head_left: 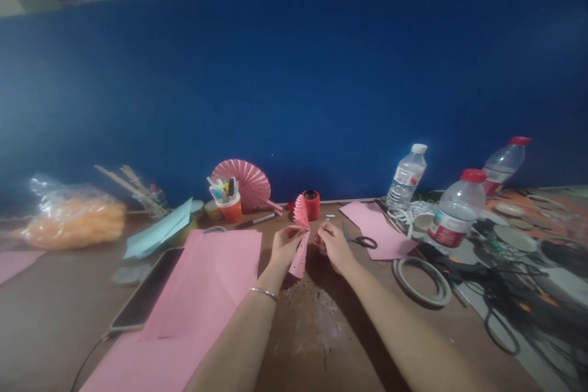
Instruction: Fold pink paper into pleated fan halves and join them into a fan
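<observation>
My left hand [285, 248], with a silver bangle at its wrist, pinches a pleated pink paper [299, 262] at its middle. Black dots mark the folded paper, and its upper end spreads into zigzag folds. Just to the right, my right hand [334, 246] has its fingers curled together in a pinch; what they hold, if anything, I cannot make out. Behind both hands stands a red roll [312, 205] with a dark centre. Black-handled scissors [366, 242] lie beyond my right hand, partly on a pink sheet [383, 236].
Pink paper [197, 294] covers part of a tablet-like device [147, 294]. A pink pleated fan [245, 180] leans behind a cup of pens [229, 208]. Right are bottles [407, 177], a white coil [422, 285] and tangled cables [500, 306]. An orange-filled bag [76, 220] sits left.
</observation>
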### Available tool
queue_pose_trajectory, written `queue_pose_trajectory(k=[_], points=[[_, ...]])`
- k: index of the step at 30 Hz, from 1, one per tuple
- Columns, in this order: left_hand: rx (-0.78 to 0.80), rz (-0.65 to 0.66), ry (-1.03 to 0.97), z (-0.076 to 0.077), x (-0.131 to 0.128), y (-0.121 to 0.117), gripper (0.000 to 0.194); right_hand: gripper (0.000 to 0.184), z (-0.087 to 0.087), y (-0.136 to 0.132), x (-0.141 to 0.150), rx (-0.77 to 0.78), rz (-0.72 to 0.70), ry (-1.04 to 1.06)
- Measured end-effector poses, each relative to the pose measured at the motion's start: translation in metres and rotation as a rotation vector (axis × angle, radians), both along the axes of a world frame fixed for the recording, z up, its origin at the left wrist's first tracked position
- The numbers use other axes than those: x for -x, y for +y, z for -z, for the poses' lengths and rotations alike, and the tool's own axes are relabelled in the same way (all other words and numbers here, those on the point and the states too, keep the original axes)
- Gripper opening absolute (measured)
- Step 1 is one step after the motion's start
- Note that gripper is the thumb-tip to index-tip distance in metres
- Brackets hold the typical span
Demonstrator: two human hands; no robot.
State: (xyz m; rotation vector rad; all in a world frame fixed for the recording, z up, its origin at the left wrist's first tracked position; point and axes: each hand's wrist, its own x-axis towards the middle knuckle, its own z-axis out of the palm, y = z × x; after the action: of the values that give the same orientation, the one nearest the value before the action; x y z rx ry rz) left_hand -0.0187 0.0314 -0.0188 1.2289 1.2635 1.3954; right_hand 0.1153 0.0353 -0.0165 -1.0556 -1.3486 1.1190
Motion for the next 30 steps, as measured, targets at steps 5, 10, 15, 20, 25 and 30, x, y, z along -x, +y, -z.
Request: queue_pose_trajectory(k=[5, 10, 15, 20, 25, 30], points=[[0.008, 0.006, 0.001, 0.000, 0.001, 0.000, 0.021, 0.015, -0.001, 0.004, -0.004, 0.017, 0.047, -0.031], [0.014, 0.036, -0.008, 0.000, -0.001, 0.000, 0.025, 0.013, -0.003, 0.006, -0.008, 0.002, 0.050, -0.081], [0.010, 0.056, 0.005, 0.002, -0.003, 0.000, 0.026, 0.016, -0.002, 0.009, -0.011, 0.002, 0.001, -0.108], [0.016, 0.068, 0.071, -0.004, -0.003, -0.004, 0.026, 0.017, -0.002, 0.011, -0.014, 0.007, -0.044, -0.115], [0.000, 0.143, 0.205, -0.014, -0.003, -0.008, 0.022, 0.014, -0.005, 0.009, -0.016, 0.051, -0.066, -0.104], [-0.018, 0.167, 0.238, -0.018, -0.004, -0.011, 0.013, 0.014, -0.011, 0.004, -0.017, 0.113, -0.097, -0.080]])
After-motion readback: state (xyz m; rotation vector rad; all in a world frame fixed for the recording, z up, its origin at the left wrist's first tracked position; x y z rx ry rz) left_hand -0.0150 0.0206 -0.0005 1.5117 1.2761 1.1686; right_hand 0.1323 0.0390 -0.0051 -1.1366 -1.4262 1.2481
